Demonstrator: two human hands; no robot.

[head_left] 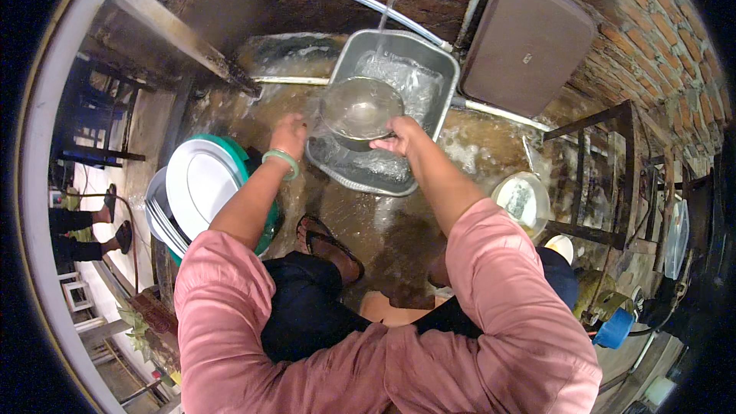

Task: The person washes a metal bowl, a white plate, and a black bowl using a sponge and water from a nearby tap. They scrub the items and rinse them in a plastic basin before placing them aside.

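Note:
My right hand (397, 136) grips the rim of a round steel bowl (360, 110) held tilted over a grey rectangular tub (437, 107) of water. A stream of water falls into the tub from above. Just left of the bowl, my left hand (290, 136), with a pale green bangle (282, 162), hangs by the tub's rim, its fingers loosely bent and apart, slightly blurred. Beside my left forearm, white plates (201, 188) are stacked in a green basin (245, 155).
A white-filled container (519, 201) and a dark metal stand (622, 176) are at right. A brown board (529, 46) leans on the brick wall. Pipes (291, 80) run along the wet floor. Another person's sandalled feet (115, 215) show at far left.

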